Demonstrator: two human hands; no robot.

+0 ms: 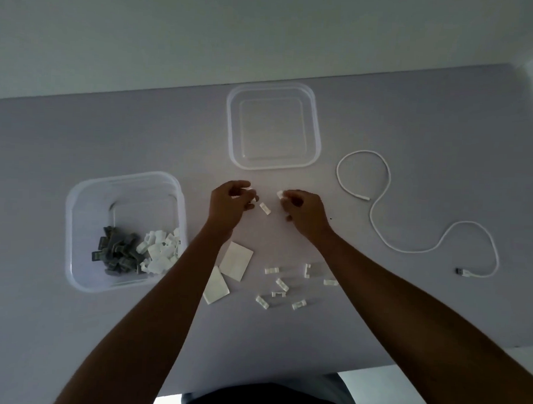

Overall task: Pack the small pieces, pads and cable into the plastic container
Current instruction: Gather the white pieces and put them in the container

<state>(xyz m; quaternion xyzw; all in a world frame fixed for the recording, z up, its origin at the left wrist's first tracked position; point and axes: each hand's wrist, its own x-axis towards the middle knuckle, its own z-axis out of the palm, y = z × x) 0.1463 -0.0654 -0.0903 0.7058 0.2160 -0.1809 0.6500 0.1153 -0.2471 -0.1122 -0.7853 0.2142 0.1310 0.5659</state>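
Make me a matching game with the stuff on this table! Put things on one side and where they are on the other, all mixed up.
Things:
1. white cable
2. grey pieces
3. two white pads
4. container with nothing in it

Places:
A. inside the container on the left
B. far side of the table, beyond both hands
C. between the two forearms, near the small clear pieces
D. looped on the right side of the table

Pairs: 1-D, 2-A, 3-C, 4-B
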